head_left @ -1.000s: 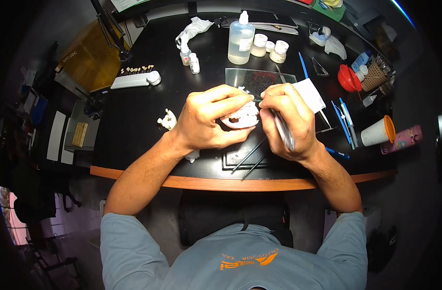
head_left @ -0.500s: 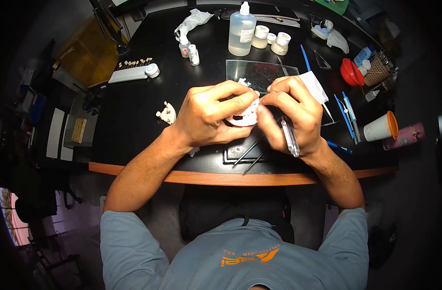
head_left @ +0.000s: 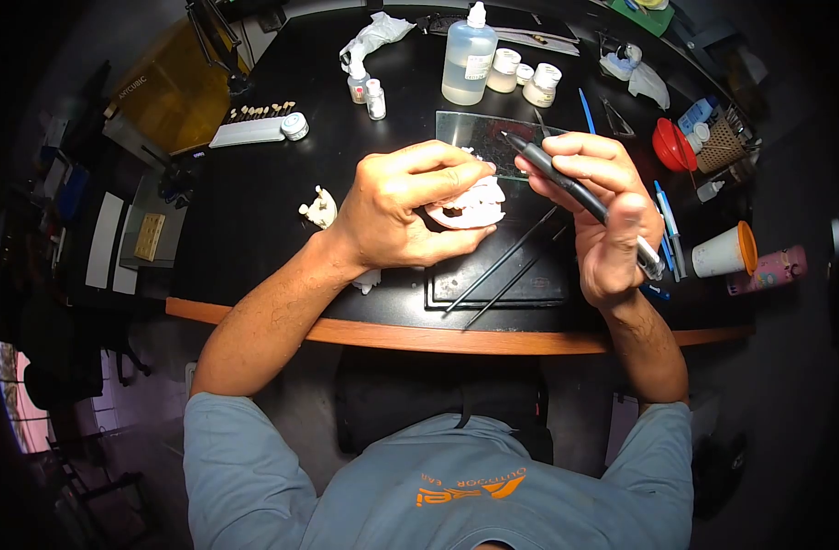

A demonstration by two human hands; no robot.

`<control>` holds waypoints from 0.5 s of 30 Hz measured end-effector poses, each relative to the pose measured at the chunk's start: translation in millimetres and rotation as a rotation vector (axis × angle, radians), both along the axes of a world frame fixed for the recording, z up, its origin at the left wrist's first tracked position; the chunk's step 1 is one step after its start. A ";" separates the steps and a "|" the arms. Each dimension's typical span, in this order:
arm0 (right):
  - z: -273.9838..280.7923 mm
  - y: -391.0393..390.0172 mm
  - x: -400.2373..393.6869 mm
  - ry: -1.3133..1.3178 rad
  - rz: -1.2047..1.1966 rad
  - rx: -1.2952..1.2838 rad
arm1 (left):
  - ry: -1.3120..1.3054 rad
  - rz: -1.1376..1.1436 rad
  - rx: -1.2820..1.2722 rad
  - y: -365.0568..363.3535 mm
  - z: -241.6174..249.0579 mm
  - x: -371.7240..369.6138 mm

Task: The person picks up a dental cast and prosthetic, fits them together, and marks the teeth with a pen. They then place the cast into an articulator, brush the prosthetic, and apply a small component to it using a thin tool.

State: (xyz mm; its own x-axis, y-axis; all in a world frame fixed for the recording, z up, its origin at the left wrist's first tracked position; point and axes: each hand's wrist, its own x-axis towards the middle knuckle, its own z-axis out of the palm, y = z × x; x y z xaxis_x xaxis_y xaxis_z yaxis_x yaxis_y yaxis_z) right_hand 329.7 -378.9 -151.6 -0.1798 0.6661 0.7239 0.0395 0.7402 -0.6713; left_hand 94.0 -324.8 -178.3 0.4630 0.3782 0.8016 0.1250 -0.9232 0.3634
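Observation:
My left hand (head_left: pixel 405 206) is closed around a pale dental model (head_left: pixel 474 206), fingers over its top and thumb along its lower edge. Part of the model is hidden behind those fingers. In my right hand (head_left: pixel 612 211) is a black pen (head_left: pixel 566 179) with a clear end, its tip pointing up and left. The pen is apart from the model, a little to its right. Behind both hands lies a glass slab (head_left: pixel 456 128). Under them, two thin dark rods (head_left: pixel 497 270) rest across a flat black case (head_left: pixel 538 289). Left of my left wrist sits another small pale model piece (head_left: pixel 321 209).
A large clear bottle (head_left: pixel 468 60) and several small jars (head_left: pixel 541 87) stand at the back. A shade guide (head_left: pixel 245 133) lies back left. On the right are a red bowl (head_left: pixel 671 142), a woven basket (head_left: pixel 717 147) and a white cup (head_left: pixel 717 252). The wooden table edge (head_left: pixel 419 339) runs in front.
My right hand has moved away from the model to the right and turned, bringing the whole pen into view. The left hand keeps its hold on the model, nearly in place.

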 end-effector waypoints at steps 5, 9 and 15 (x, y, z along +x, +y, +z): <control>-8.5 -0.6 -2.2 0.038 0.080 0.052 | 0.015 0.012 -0.006 0.2 -0.8 -1.8; -2.7 2.1 3.6 -0.194 0.079 0.161 | 0.041 -0.004 -0.018 -2.2 0.8 -0.7; -6.4 2.4 -7.0 -0.182 0.001 0.157 | 0.048 -0.024 -0.016 -4.4 1.5 1.7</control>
